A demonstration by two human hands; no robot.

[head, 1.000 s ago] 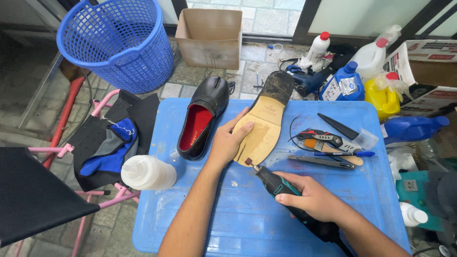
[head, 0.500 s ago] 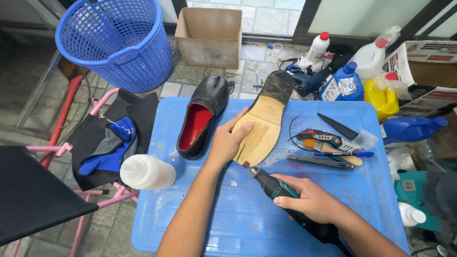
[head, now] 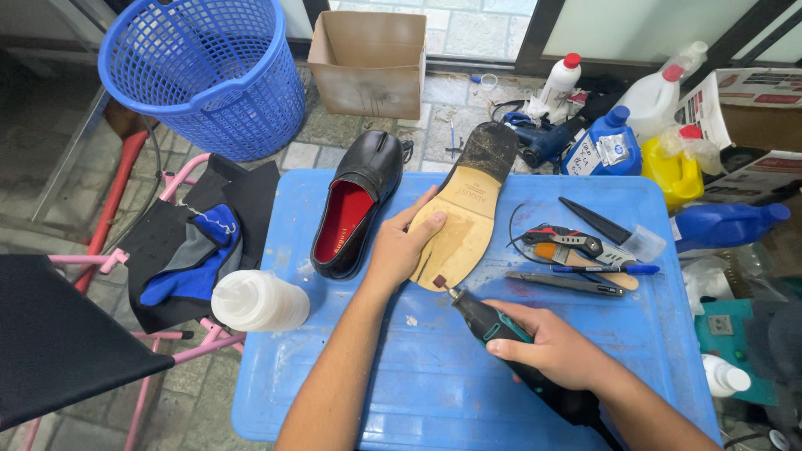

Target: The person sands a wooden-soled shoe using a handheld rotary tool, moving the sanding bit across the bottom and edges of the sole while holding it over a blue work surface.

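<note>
— Tan leather was what the person had under the left hand point(head: 399, 249): a shoe with its sole point(head: 462, 219) turned up, lying on the blue tabletop point(head: 434, 367) just beside a black loafer point(head: 355, 205) with a red lining.

— And the hand itself?

— It lay flat and spread, pressing the sole's edge down rather than gripping it. The right hand point(head: 558, 347) was wrapped tight around a rotary tool point(head: 493, 324), held like a thick pen, with its small grinding bit at the toe edge of the sole; whether it touched could not be told.

— What would have made the grinding go well?

— By the look of it, light passes with the bit at a shallow angle, the pressing fingers kept well away from the tip, and the shoe pinned so it could not skate.

— Anything in the way?

— A white squeeze bottle point(head: 257, 301) lay to the left, and a knife and pen point(head: 601, 269) lay to the right, all apart from the work.
</note>
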